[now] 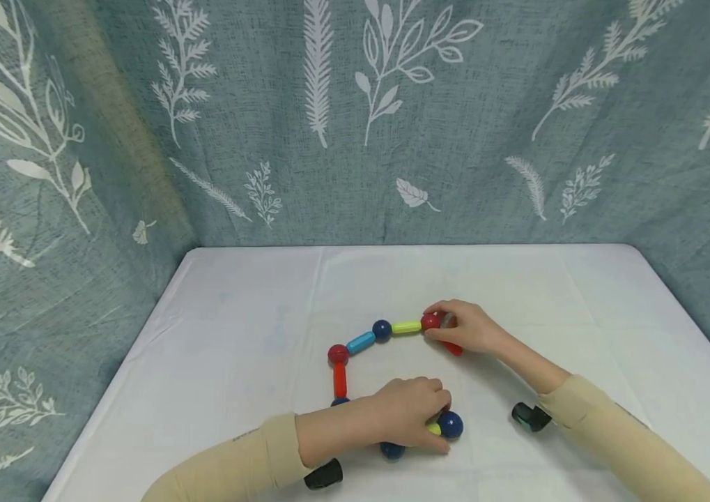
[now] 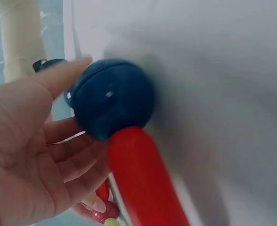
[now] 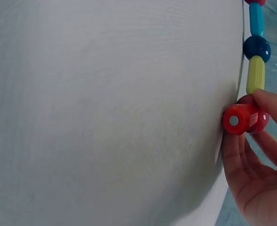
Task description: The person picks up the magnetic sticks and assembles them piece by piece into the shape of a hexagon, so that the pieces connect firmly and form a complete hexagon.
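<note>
A chain of magnetic balls and rods lies curved on the white table. My right hand grips a red ball at its far right end, thumb and fingers on either side. From that ball a short red rod sticks out, and a yellow-green rod joins it to a dark blue ball. Nearer the front, my left hand pinches a yellow-green rod beside another dark blue ball. The left wrist view has a large blue ball and red rod covering part of the fingers.
The chain continues left through a light blue rod, a red ball and a red rod, then passes beneath my left forearm. Black wrist cameras hang by the sleeves. A leaf-patterned curtain borders the table.
</note>
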Motion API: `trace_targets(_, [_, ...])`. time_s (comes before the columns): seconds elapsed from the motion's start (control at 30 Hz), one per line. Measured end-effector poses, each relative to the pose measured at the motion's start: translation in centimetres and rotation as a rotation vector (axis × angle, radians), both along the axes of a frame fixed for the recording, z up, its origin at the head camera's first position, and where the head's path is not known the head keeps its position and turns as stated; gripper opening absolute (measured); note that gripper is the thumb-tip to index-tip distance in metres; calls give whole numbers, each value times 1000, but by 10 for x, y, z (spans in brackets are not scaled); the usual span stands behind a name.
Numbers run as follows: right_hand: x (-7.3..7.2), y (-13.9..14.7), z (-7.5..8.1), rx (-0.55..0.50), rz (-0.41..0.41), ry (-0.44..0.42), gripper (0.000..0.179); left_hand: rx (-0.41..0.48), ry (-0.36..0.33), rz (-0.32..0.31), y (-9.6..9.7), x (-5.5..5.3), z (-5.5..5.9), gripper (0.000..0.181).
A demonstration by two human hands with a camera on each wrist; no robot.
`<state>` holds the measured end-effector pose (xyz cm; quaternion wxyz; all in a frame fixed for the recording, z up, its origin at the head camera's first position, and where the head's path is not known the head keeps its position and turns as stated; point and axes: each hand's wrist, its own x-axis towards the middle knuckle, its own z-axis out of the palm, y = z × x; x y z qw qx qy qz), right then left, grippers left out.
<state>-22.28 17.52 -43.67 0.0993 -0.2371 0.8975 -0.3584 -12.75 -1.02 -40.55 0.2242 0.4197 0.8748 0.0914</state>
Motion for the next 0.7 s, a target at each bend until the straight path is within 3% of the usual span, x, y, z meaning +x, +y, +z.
trace_targets(0.1, [1,1,2,5,-34,-2,33,3,47,-21,-1,2,-2,43])
trace_targets(0.3, [2,10,6,47,-205,-72,36,20,88,-38,-10,-2,-1,37])
trace_targets(0.4, [1,20,8,80,-197,-58,40,48,83,-8,-17,-7,-1,37])
trace_targets(0.5, [2,34,11,86,-40,45,37,107,31,44,-23,-10,-6,38])
trace_targets(0.63, [1,50,17,149,270,281,32,196,-50,122,-28,-10,-12,40])
trace_targets(0.7, [-1,54,18,214,380,392,30,229,-66,161,-30,-8,-13,41])
